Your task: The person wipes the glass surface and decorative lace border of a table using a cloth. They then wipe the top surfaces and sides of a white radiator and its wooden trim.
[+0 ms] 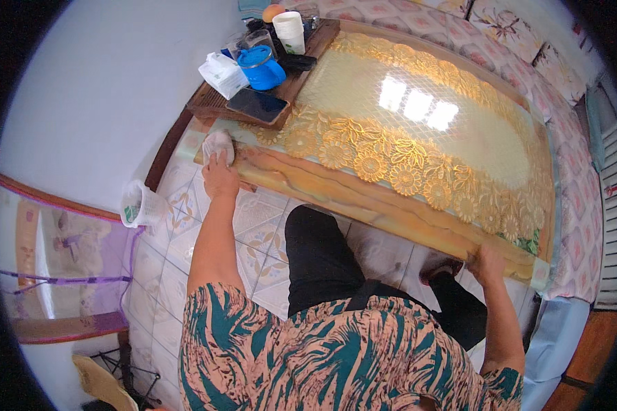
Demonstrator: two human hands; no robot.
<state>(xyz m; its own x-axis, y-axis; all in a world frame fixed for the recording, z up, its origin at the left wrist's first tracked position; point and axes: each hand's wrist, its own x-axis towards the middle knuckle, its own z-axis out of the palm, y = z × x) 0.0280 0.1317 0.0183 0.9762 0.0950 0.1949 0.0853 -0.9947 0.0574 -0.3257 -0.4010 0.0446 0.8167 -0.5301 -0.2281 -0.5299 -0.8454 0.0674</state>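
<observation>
A low table lies before me, with a marbled brown front edge and a clear cover over a gold flower-patterned cloth. My left hand reaches to its near left corner and presses a bunched whitish cloth against the edge, fingers over the cloth. At the near right end, my right hand is closed round the table's front edge; some of its fingers are hidden.
A dark wooden board on the table's left end bears a phone, blue mug, tissue pack and stacked paper cups. A white bin stands by the wall. A patterned sofa runs along the far and right sides.
</observation>
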